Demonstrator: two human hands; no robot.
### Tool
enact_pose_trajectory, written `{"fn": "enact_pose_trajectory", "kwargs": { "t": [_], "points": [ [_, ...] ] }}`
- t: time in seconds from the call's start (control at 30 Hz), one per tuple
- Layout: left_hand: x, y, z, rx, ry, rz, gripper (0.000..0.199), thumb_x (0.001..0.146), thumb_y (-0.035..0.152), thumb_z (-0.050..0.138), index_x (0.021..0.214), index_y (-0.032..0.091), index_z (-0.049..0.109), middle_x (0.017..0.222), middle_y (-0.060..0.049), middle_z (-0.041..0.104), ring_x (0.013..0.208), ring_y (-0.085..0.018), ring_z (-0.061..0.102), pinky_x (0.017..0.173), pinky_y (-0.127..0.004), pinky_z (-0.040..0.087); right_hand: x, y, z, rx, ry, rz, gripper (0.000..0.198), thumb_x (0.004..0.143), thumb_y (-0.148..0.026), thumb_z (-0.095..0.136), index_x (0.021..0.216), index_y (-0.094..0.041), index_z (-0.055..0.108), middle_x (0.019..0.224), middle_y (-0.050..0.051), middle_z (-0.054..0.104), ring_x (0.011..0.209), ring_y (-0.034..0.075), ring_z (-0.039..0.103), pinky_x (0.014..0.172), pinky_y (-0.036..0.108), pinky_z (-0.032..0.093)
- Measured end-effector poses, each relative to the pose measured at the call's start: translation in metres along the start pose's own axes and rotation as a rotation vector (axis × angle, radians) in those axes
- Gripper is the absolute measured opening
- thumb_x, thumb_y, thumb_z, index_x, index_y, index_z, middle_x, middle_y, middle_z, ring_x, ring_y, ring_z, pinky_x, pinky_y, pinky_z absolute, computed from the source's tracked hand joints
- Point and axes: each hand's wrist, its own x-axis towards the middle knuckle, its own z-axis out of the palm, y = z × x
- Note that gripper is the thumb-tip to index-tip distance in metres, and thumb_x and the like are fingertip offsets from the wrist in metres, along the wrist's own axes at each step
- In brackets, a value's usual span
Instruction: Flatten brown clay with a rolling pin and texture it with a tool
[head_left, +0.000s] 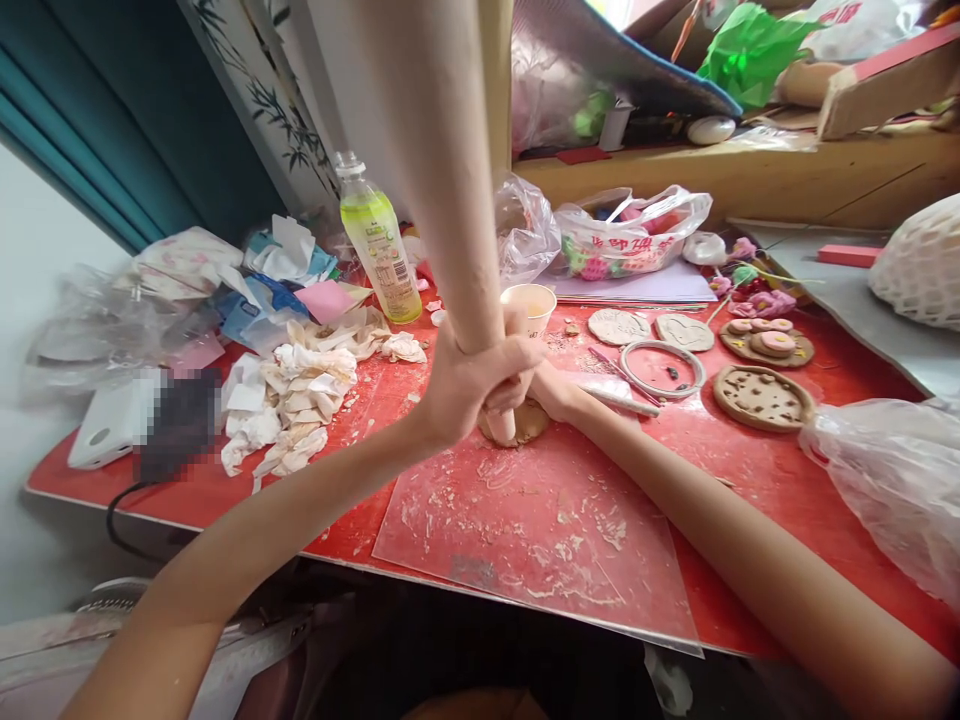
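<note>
My left hand (471,385) is closed around a thick, pale wooden rolling pin (450,180), which stands nearly upright and rises toward the camera. The pin's narrow lower end touches a flat round piece of brown clay (531,425). That clay lies on a clear plastic sheet (517,530) streaked with dried clay bits. Close behind the pin and beside the clay is my right hand (553,390). Its fingers are hidden by the left hand and the pin, so their grip cannot be seen. A paper cup (534,308) stands just beyond both hands.
Crumpled tissues (300,390), a drink bottle (381,245) and a white device (112,425) occupy the left of the red table (352,505). To the right lie a ring-shaped coil (701,375), decorated clay discs (761,398) and a plastic bag (892,480). A filled bag (630,235) stands behind.
</note>
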Motion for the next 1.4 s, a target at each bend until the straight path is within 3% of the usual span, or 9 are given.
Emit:
{"fn": "enact_pose_trajectory", "kwargs": {
  "t": [0.1,0.27,0.4,0.57,0.77,0.93,1.1,1.3,1.4],
  "points": [
    [0.000,0.001,-0.002,-0.050,0.059,0.104,0.028,0.068,0.017,0.057,0.049,0.019,0.037,0.030,0.009,0.029,0.025,-0.004,0.019,0.028,-0.019,0.017,0.001,0.004,0.000,0.152,-0.046,0.066,0.053,0.092,-0.054,0.029,0.084,-0.018,0.066,0.080,0.004,0.070,0.083,0.018,0.064,0.081,0.035,0.053],
    [0.002,-0.007,-0.013,-0.023,0.047,-0.060,0.028,0.068,0.019,0.063,0.051,0.018,0.041,0.033,0.008,0.034,0.026,-0.004,0.026,0.029,-0.018,0.020,0.003,0.007,0.000,0.189,-0.089,0.049,0.055,0.089,-0.060,0.030,0.076,-0.019,0.066,0.072,0.004,0.069,0.076,0.019,0.065,0.079,0.037,0.053],
    [0.004,-0.008,-0.017,-0.056,0.098,0.007,0.033,0.068,0.027,0.062,0.049,0.019,0.036,0.030,0.010,0.027,0.025,-0.003,0.020,0.028,-0.018,0.018,0.004,0.007,0.000,0.217,-0.104,0.085,0.056,0.089,-0.060,0.028,0.080,-0.019,0.066,0.079,0.005,0.071,0.080,0.019,0.066,0.081,0.037,0.053],
    [0.004,-0.003,-0.012,0.046,0.009,-0.046,0.031,0.069,0.019,0.064,0.050,0.018,0.039,0.033,0.009,0.032,0.026,-0.004,0.026,0.029,-0.019,0.020,0.003,0.008,-0.001,0.191,-0.082,0.055,0.054,0.089,-0.060,0.031,0.079,-0.018,0.064,0.077,0.005,0.070,0.078,0.019,0.065,0.079,0.036,0.053],
    [0.009,0.004,-0.014,-0.060,0.126,0.285,0.027,0.073,0.018,0.050,0.049,0.019,0.037,0.032,0.008,0.029,0.025,-0.005,0.022,0.029,-0.021,0.020,0.005,0.009,-0.004,0.260,-0.061,0.076,0.057,0.086,-0.064,0.032,0.096,-0.018,0.064,0.094,0.007,0.071,0.088,0.018,0.065,0.085,0.035,0.050],
    [0.007,-0.012,-0.020,-0.023,0.075,0.035,0.027,0.072,0.018,0.056,0.050,0.019,0.040,0.032,0.007,0.033,0.026,-0.005,0.025,0.030,-0.022,0.017,0.010,0.011,-0.014,0.424,-0.057,0.120,0.073,0.081,-0.074,0.022,0.099,-0.016,0.062,0.097,0.012,0.070,0.091,0.021,0.065,0.088,0.039,0.049],
    [0.014,0.002,-0.021,-0.095,0.171,0.295,0.027,0.073,0.020,0.051,0.050,0.019,0.036,0.033,0.007,0.028,0.028,-0.005,0.024,0.032,-0.021,0.020,0.014,0.012,-0.021,0.562,-0.052,0.090,0.075,0.081,-0.075,0.019,0.104,-0.017,0.062,0.109,0.012,0.067,0.099,0.021,0.062,0.093,0.038,0.046],
    [0.008,-0.019,-0.020,0.098,0.032,-0.054,0.031,0.073,0.018,0.062,0.053,0.019,0.038,0.036,0.009,0.032,0.031,-0.004,0.027,0.034,-0.019,0.022,0.015,0.016,-0.022,0.598,-0.041,0.109,0.073,0.080,-0.076,0.020,0.096,-0.019,0.062,0.092,0.009,0.070,0.092,0.022,0.064,0.089,0.039,0.048],
    [0.014,-0.008,-0.014,0.073,0.063,0.011,0.030,0.070,0.018,0.062,0.052,0.019,0.038,0.035,0.009,0.030,0.029,-0.004,0.024,0.033,-0.020,0.019,0.015,0.017,-0.019,0.530,-0.059,0.119,0.074,0.080,-0.076,0.020,0.095,-0.018,0.062,0.092,0.010,0.070,0.092,0.022,0.064,0.089,0.040,0.048]
  ]
}}
